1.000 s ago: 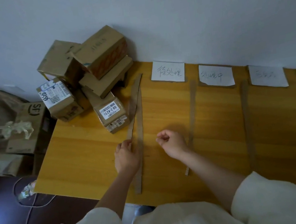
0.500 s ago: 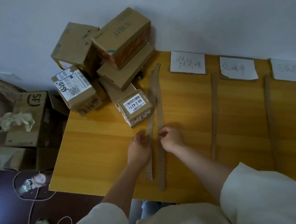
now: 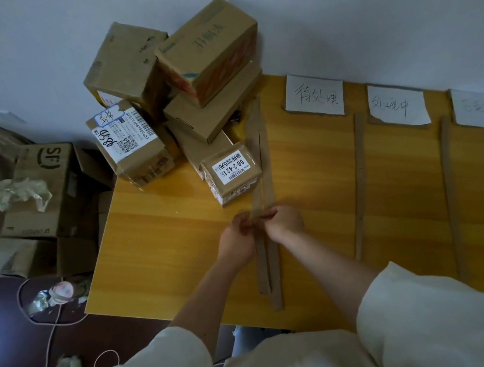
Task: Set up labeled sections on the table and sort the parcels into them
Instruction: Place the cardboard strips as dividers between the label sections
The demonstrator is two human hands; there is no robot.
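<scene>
Several cardboard parcels (image 3: 205,55) are piled at the far left corner of the wooden table (image 3: 165,239). The nearest small parcel (image 3: 231,172) shows a white label. Two long cardboard strips (image 3: 264,165) lie side by side, running from the pile to the near edge. My left hand (image 3: 236,239) and my right hand (image 3: 286,222) meet at their middle, both pinching the left strip. Three handwritten paper labels (image 3: 313,95) line the wall edge, with further strips (image 3: 360,183) lying between the sections.
Left of the table, on the floor, stand open cartons (image 3: 44,190) with crumpled paper. A cable (image 3: 46,320) and bits of litter lie on the dark floor. A third strip (image 3: 452,186) lies near the right edge of view.
My right hand moved left to join my left hand at the strips. The slanted strip has swung in until it lies nearly parallel beside the other one.
</scene>
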